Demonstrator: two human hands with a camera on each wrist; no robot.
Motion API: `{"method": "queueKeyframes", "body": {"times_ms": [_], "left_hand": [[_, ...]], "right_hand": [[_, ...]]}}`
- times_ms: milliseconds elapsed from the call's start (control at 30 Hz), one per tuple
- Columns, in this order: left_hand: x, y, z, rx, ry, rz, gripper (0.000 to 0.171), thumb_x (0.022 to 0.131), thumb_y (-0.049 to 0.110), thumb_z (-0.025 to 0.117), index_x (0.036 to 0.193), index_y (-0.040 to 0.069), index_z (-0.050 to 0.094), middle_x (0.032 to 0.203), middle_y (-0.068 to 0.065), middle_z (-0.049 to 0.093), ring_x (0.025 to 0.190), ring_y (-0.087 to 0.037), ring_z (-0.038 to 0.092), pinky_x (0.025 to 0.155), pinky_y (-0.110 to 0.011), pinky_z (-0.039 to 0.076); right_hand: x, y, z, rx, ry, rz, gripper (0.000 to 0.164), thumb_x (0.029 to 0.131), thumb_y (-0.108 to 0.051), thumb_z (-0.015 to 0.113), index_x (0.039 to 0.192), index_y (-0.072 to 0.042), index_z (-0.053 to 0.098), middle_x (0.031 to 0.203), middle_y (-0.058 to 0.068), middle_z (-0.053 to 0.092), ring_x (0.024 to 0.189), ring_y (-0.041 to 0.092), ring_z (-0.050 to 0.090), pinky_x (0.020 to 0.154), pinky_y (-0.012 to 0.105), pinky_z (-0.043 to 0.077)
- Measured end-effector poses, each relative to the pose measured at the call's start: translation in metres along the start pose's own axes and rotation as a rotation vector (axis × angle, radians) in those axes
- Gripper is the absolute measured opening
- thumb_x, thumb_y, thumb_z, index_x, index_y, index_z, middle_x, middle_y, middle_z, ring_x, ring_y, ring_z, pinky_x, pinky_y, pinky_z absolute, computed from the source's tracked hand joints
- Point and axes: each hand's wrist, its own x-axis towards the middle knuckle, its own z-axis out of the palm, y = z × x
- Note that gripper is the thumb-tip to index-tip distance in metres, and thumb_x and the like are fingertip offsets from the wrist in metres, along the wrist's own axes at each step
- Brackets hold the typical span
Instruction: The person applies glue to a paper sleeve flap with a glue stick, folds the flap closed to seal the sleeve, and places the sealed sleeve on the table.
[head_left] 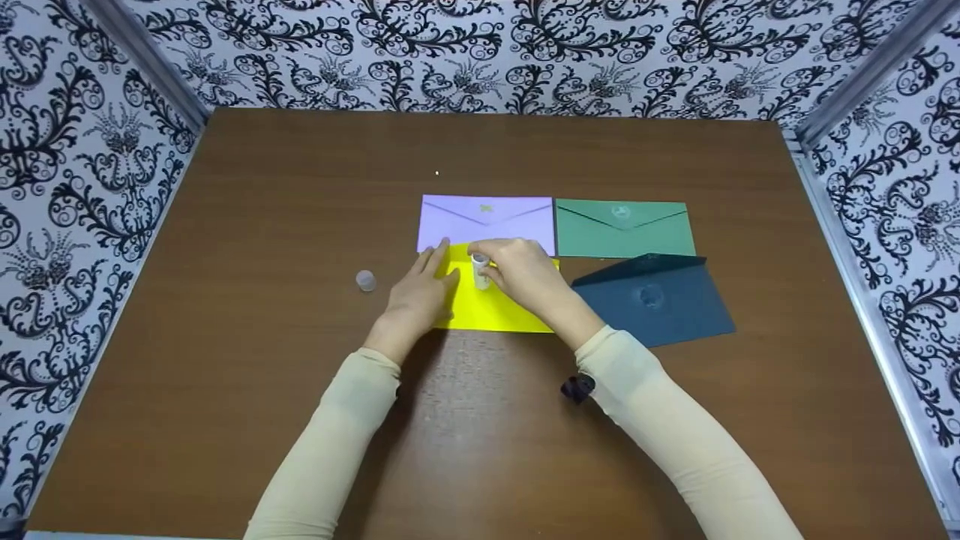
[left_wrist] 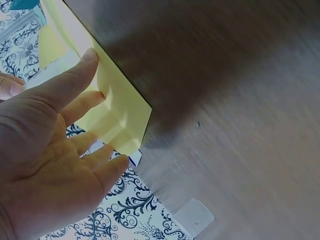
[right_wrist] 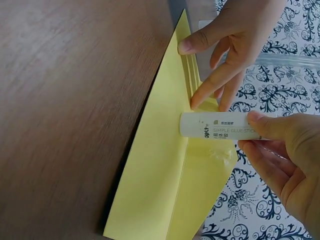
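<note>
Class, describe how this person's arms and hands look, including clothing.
Long cream sleeves cover both arms to the wrists. The left hand and right hand are gloveless. A small dark object, too unclear to name, shows beside the right cuff.

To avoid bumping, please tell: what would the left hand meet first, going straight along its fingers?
Probably the lavender envelope, just beyond the left hand in the head view; exact depth is unclear.

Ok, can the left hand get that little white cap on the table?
Probably yes. The left hand rests on the yellow envelope, with the white cap off to its left, and nothing shows between hand and cap. It would likely just need to lift off the envelope.
</note>
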Motion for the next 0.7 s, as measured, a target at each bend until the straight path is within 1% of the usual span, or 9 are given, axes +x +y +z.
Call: {"method": "queueKeyframes", "body": {"times_ms": [67, 300, 533, 700], "left_hand": [[0.000, 0.000, -0.001, 0.011, -0.004, 0.007, 0.069, 0.085, 0.032, 0.069, 0.145, 0.019, 0.037, 0.159, -0.006, -0.006, 0.146, -0.029, 0.007, 0.104, -0.041, 0.041], [0.000, -0.001, -0.001, 0.009, -0.016, -0.001, 0.068, 0.086, 0.032, 0.068, 0.145, 0.020, 0.036, 0.159, -0.005, -0.008, 0.146, -0.028, 0.005, 0.100, -0.041, 0.045], [0.002, -0.002, -0.001, -0.007, -0.011, 0.000, 0.068, 0.085, 0.033, 0.069, 0.145, 0.021, 0.037, 0.159, -0.004, -0.008, 0.146, -0.028, 0.005, 0.097, -0.042, 0.048], [0.003, -0.002, 0.001, -0.015, -0.004, 0.002, 0.069, 0.085, 0.034, 0.069, 0.145, 0.021, 0.038, 0.159, -0.004, -0.008, 0.146, -0.028, 0.005, 0.098, -0.041, 0.047]], "right_hand": [[0.001, 0.001, 0.000, -0.006, 0.003, -0.003, 0.035, 0.087, -0.014, 0.067, 0.122, -0.013, 0.063, 0.120, 0.004, 0.065, 0.106, 0.021, 0.064, 0.090, 0.035, 0.053], [0.001, 0.003, -0.001, -0.019, 0.022, -0.014, 0.035, 0.087, -0.014, 0.066, 0.123, -0.013, 0.063, 0.120, 0.004, 0.065, 0.106, 0.020, 0.065, 0.090, 0.032, 0.053], [0.001, 0.008, -0.005, -0.035, 0.035, 0.014, 0.033, 0.087, -0.014, 0.066, 0.121, -0.012, 0.064, 0.119, 0.005, 0.065, 0.104, 0.021, 0.066, 0.087, 0.031, 0.054], [-0.001, 0.011, -0.010, -0.058, 0.040, 0.014, 0.030, 0.087, -0.011, 0.067, 0.117, -0.011, 0.066, 0.115, 0.006, 0.067, 0.101, 0.021, 0.067, 0.085, 0.030, 0.055]]}}
